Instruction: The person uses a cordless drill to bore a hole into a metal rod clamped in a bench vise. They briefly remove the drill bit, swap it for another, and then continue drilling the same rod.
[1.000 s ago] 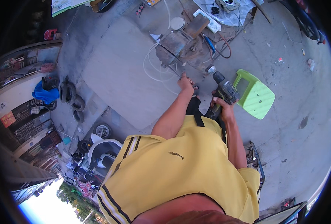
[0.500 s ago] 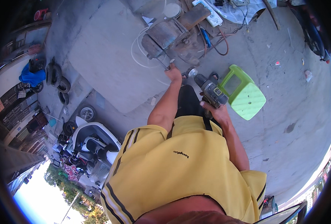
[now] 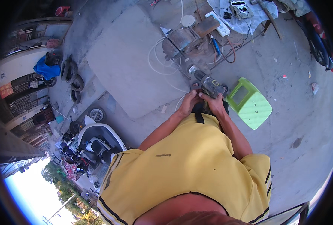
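Observation:
My right hand (image 3: 215,102) grips a dark cordless power tool (image 3: 213,83), which has a silvery round attachment (image 3: 192,69) at its front end. My left hand (image 3: 190,99) is closed against the tool's handle, beside my right hand, with its fingers partly hidden. Just beyond the attachment is a rusty bench vise (image 3: 175,43) with a long thin bar on its near side. A bright green plastic stool (image 3: 260,112) stands to the right of the tool, on the concrete floor.
Hoses, cables and a white power strip (image 3: 218,24) lie around the vise. Metal engine parts (image 3: 240,10) rest on a sheet at the top. A motorbike (image 3: 318,41) is at the far right. Several tyres (image 3: 70,73) and a white scooter (image 3: 99,131) are on the left.
My left hand has left the vise's bar and come down to the power tool beside my right hand. The tool has moved slightly and tilted further leftward from where it was a second ago.

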A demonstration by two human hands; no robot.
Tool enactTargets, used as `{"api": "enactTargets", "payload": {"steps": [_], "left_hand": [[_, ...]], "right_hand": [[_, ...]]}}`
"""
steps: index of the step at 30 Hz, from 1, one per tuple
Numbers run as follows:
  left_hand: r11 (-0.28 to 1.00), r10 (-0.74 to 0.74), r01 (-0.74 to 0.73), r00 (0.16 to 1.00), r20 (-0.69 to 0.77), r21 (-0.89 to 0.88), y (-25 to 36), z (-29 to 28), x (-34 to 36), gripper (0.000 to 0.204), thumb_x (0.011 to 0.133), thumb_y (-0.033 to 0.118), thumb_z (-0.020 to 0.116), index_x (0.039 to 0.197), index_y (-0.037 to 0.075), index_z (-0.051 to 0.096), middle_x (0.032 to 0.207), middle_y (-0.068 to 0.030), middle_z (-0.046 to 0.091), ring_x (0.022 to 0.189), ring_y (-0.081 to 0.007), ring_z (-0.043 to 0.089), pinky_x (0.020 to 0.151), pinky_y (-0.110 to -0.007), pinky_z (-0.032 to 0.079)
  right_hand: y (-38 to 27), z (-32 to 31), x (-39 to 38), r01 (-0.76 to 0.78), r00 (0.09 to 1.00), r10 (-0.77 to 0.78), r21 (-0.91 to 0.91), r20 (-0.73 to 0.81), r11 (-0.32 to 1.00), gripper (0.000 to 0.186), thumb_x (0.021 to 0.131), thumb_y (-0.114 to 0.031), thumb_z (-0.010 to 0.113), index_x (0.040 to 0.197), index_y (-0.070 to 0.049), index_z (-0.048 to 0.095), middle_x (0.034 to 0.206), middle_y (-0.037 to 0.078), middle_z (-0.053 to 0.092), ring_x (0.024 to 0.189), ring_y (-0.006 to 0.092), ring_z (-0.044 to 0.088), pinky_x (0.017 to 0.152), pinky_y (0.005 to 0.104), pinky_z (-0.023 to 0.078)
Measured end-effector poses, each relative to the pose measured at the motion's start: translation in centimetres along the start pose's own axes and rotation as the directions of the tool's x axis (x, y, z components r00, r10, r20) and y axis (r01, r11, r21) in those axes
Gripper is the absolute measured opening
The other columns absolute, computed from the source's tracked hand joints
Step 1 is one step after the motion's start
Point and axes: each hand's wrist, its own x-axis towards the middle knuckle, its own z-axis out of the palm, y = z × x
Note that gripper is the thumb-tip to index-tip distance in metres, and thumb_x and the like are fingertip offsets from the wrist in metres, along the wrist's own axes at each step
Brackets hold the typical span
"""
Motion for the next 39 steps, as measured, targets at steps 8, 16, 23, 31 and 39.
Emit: {"api": "enactTargets", "payload": {"steps": [8,16,23,31,39], "left_hand": [[0.96,0.077,-0.078,0.997,0.016,0.269,1.2,0.5,2.6,0.067,0.099,0.056,0.059,0.13,-0.003,0.059,0.118,-0.0102,0.066,0.11,-0.0197,0.06,0.103,-0.033,0.044],[0.884,0.142,-0.102,0.988,-0.054,0.456,3.0,2.7,2.8,0.068,0.098,0.056,0.061,0.127,-0.006,0.061,0.113,-0.0116,0.068,0.103,-0.0192,0.062,0.097,-0.033,0.047],[0.91,0.143,-0.104,0.987,-0.069,0.402,2.5,2.4,2.6,0.065,0.098,0.053,0.062,0.123,-0.006,0.063,0.111,-0.0109,0.069,0.101,-0.018,0.062,0.095,-0.032,0.048],[0.893,0.169,-0.118,0.982,-0.08,0.434,2.4,2.8,2.6,0.063,0.098,0.053,0.062,0.122,-0.006,0.064,0.111,-0.0102,0.069,0.101,-0.0179,0.062,0.095,-0.033,0.048],[0.846,0.21,-0.13,0.973,-0.099,0.517,1.8,2.1,2.8,0.065,0.1,0.054,0.058,0.127,-0.006,0.061,0.113,-0.0107,0.068,0.103,-0.0178,0.063,0.096,-0.032,0.048]], "right_hand": [[2.0,2.3,1.1,0.013,0.999,-0.013,-0.011,-0.039,1.0,0.032,0.081,-0.005,0.076,0.112,-0.003,0.069,0.1,0.004,0.073,0.091,0.0149,0.069,0.083,0.0328,0.056],[4.0,2.5,2.3,0.075,0.992,-0.066,0.085,-0.105,0.994,0.03,0.081,-0.002,0.073,0.11,-0.003,0.068,0.1,0.005,0.073,0.092,0.0158,0.069,0.083,0.0334,0.055],[3.6,2.9,1.8,0.056,0.995,-0.049,0.087,-0.081,0.995,0.032,0.083,-0.004,0.074,0.114,-0.004,0.067,0.105,0.004,0.072,0.096,0.0152,0.067,0.087,0.0333,0.055],[4.4,2.8,2.0,0.085,0.991,-0.071,0.127,-0.11,0.988,0.031,0.082,-0.001,0.073,0.112,-0.004,0.068,0.102,0.004,0.072,0.093,0.0152,0.068,0.084,0.0331,0.055],[5.1,2.7,2.3,0.083,0.992,-0.067,0.157,-0.103,0.984,0.031,0.083,-0.003,0.075,0.113,-0.004,0.068,0.104,0.003,0.073,0.095,0.0149,0.068,0.085,0.0332,0.055]]}}
